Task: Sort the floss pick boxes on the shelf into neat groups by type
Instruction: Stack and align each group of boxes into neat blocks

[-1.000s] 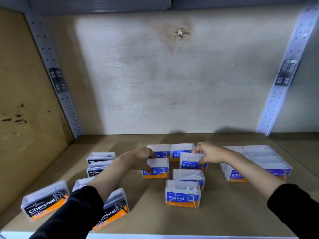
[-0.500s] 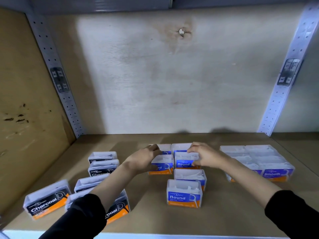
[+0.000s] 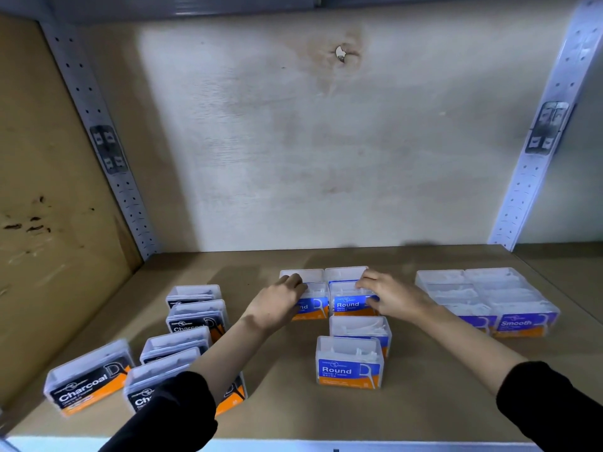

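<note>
Evidently squaring the Round group: gripping left Round box [image 3: 315, 306] with left hand [image 3: 277, 305], right Round box [image 3: 350, 306] with right hand [image 3: 388, 293], snug against the rear pair [image 3: 326, 275].

**A:** Views logged?

**B:** One. Head-worn, wide-angle.

**A:** Facing?

**B:** Forward and down into a shelf bay. The shelf board [image 3: 293, 415] takes the lower third of the frame and the back panel [image 3: 293, 141] the upper centre. The left upright [image 3: 98, 125] and right upright [image 3: 548, 125] slant along the side edges.

**A:** Range?

**B:** Close. Both sleeves enter at the bottom corners. The left hand [image 3: 277, 305] and right hand [image 3: 391, 296] sit just below centre. Print on the nearest Round box [image 3: 349, 363] is legible.
</note>
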Demonstrator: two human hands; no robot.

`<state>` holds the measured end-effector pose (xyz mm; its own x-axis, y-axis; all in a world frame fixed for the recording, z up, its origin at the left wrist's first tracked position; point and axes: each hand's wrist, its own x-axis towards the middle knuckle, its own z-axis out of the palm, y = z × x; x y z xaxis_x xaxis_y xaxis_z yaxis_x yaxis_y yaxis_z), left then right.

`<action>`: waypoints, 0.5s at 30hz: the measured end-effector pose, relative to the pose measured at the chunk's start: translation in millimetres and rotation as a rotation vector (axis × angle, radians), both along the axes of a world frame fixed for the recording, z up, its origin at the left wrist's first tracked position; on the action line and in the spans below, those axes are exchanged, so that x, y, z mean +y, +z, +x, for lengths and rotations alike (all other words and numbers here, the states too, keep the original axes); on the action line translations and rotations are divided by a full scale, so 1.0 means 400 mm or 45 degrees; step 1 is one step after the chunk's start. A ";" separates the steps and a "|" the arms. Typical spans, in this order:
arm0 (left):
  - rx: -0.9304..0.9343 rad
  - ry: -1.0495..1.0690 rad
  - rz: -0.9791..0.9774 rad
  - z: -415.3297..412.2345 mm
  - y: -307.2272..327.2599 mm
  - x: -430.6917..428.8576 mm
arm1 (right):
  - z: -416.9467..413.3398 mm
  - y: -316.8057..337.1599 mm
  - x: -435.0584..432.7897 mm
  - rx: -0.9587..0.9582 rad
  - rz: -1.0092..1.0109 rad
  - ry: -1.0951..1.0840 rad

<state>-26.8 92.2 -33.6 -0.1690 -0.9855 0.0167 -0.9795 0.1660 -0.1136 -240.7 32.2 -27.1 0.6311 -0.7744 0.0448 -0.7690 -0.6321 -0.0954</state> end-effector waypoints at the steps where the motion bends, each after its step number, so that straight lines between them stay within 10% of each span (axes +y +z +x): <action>1: 0.005 0.001 0.002 0.001 -0.001 -0.003 | 0.001 0.000 0.000 0.003 -0.015 0.001; 15: 0.078 -0.035 0.002 0.013 -0.006 -0.008 | 0.008 -0.005 -0.001 -0.019 -0.027 -0.019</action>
<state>-21.5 88.8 -35.9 -0.1945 -0.9805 0.0264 -0.9798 0.1929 -0.0535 -237.5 31.9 -29.1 0.6189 -0.7823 0.0703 -0.7767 -0.6229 -0.0939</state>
